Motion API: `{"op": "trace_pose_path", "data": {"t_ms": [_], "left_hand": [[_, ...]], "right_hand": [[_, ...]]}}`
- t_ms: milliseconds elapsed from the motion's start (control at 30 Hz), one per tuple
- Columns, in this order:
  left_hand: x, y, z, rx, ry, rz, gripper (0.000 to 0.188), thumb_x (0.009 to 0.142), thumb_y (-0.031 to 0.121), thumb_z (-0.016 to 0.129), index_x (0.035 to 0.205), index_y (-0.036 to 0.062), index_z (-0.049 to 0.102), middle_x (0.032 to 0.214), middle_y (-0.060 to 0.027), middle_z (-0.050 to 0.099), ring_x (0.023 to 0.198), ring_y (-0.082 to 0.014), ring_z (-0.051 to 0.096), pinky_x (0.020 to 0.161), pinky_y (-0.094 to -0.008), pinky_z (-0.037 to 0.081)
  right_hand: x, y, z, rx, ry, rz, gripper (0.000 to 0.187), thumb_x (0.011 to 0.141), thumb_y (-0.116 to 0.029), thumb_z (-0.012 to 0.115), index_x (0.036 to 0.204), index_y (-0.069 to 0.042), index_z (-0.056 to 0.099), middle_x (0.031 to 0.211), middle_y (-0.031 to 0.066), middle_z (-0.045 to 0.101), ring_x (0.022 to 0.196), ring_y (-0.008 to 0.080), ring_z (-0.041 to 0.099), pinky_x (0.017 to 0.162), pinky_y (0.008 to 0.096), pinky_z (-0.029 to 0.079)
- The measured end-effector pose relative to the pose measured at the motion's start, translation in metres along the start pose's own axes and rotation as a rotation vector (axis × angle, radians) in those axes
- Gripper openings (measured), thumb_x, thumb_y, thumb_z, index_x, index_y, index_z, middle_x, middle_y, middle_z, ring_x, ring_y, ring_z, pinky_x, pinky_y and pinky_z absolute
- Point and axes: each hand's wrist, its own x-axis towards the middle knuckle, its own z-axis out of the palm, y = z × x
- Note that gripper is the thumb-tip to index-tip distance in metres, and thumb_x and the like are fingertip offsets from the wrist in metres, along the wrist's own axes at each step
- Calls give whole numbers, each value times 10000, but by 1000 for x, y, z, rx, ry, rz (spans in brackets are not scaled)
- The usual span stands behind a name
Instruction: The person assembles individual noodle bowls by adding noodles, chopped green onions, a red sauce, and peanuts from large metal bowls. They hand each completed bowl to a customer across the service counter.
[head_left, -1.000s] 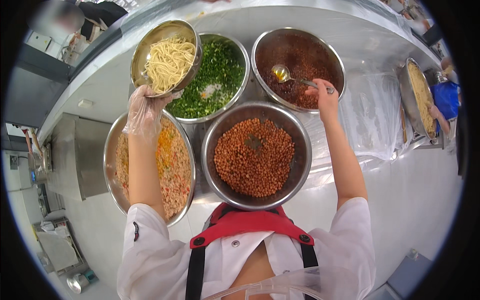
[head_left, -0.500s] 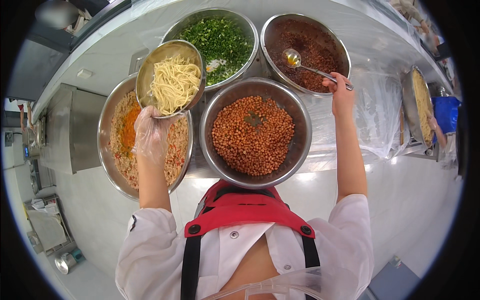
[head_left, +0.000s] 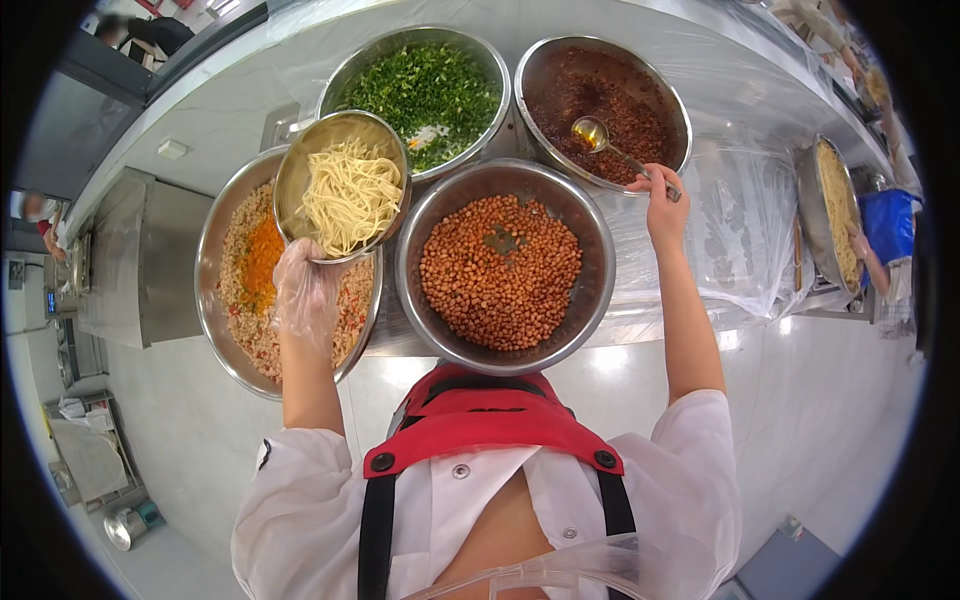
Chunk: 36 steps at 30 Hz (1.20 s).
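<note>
My left hand (head_left: 308, 285), in a clear plastic glove, grips the near rim of a metal bowl (head_left: 292, 190) of pale noodles (head_left: 350, 195). That bowl is tilted above a large basin (head_left: 208, 305) of crumbly tan filling topped with orange sauce. In my bare right hand (head_left: 664, 200) is the handle of a metal ladle (head_left: 592, 133); its cup holds a little yellowish oil. The ladle hangs over a basin (head_left: 683, 105) of dark red chili sauce (head_left: 620, 95). Between my arms stands a steel bowl (head_left: 607, 240) of reddish-brown beans or nuts (head_left: 500, 270).
A basin (head_left: 332, 80) of chopped green herbs (head_left: 425, 90) sits at the back. Plastic film (head_left: 740, 220) covers the counter on the right. Farther right, another person's hand (head_left: 868, 258) touches a tray of noodles (head_left: 838, 210) beside a blue container (head_left: 888, 222).
The ladle and my right hand have shifted slightly toward the left and nearer to me. My left hand still holds the noodle bowl, slightly nearer to me. The whole view has shifted a little.
</note>
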Motion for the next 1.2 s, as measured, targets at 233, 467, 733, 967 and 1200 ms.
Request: {"op": "trace_pose_path", "data": {"t_ms": [233,467,733,967,1200], "left_hand": [[-3,0,-4,23,-56,-24,581,725,-71,326,1293,-132,223,1243,-303,421,1075,-410,521,782,-548,546],[-15,-2,-17,-31,-56,-6,520,784,-57,314,1294,-122,233,1244,-286,431,1090,-405,512,808,-549,531],[-51,-5,-20,22,158,63,346,700,-71,387,1038,-131,431,1144,-246,498,1003,-353,567,796,-460,563],[-55,-5,-53,-34,210,33,319,708,-74,372,1011,-139,450,1114,-239,523,996,-345,574,791,-423,568],[-69,4,-47,-50,148,21,368,718,-77,366,1070,-170,421,1148,-246,500,1050,-343,546,851,-423,540]], "right_hand": [[2,-5,-8,138,102,117,225,927,-160,462,975,33,567,704,116,652,693,163,634,689,254,441],[-16,-23,-18,326,68,215,217,929,-146,454,969,37,563,771,128,653,657,149,627,606,221,403],[-116,-14,44,108,-279,360,211,928,-128,456,962,56,554,800,134,629,644,151,624,639,277,470],[-201,9,80,-249,-559,-219,103,869,-19,509,937,28,570,822,134,598,603,185,620,626,293,487],[-179,-12,77,109,-351,362,217,942,-117,422,972,65,536,667,96,618,638,154,622,634,253,478]]}}
